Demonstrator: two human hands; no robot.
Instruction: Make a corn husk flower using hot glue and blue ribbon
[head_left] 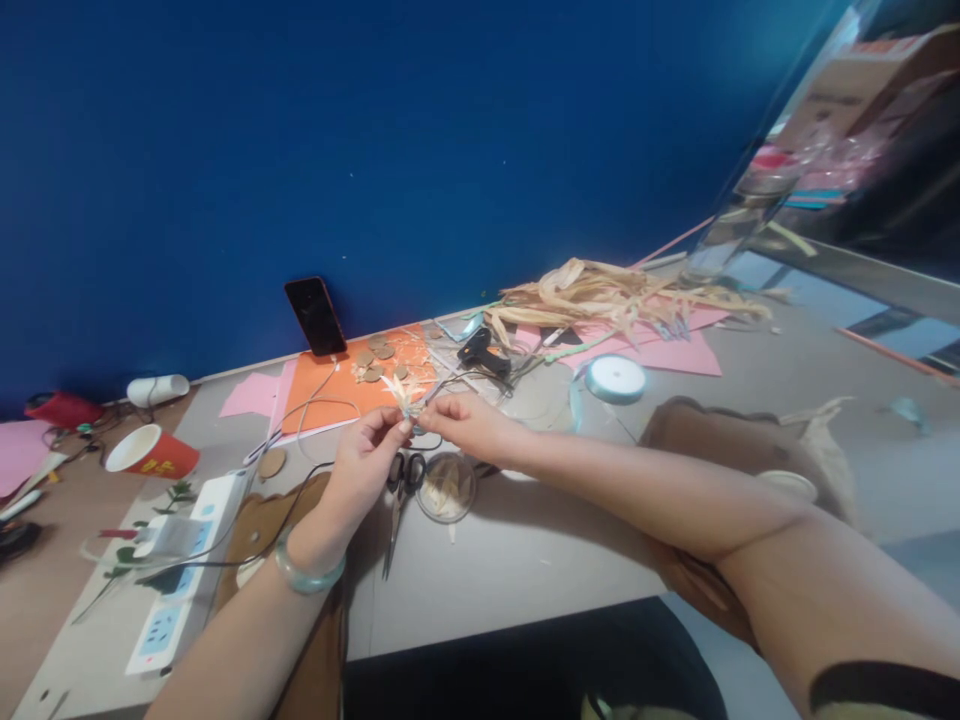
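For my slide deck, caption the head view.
Left hand and right hand pinch a bundle of pale strips near black-handled scissors, a glue gun beyond.

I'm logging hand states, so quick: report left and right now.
Left hand: closed, pinching the small bundle of pale strips.
Right hand: closed, pinching at the same bundle's other side.

left hand (367,455); right hand (471,425); both pinching pale strips (396,388); scissors (405,484) near
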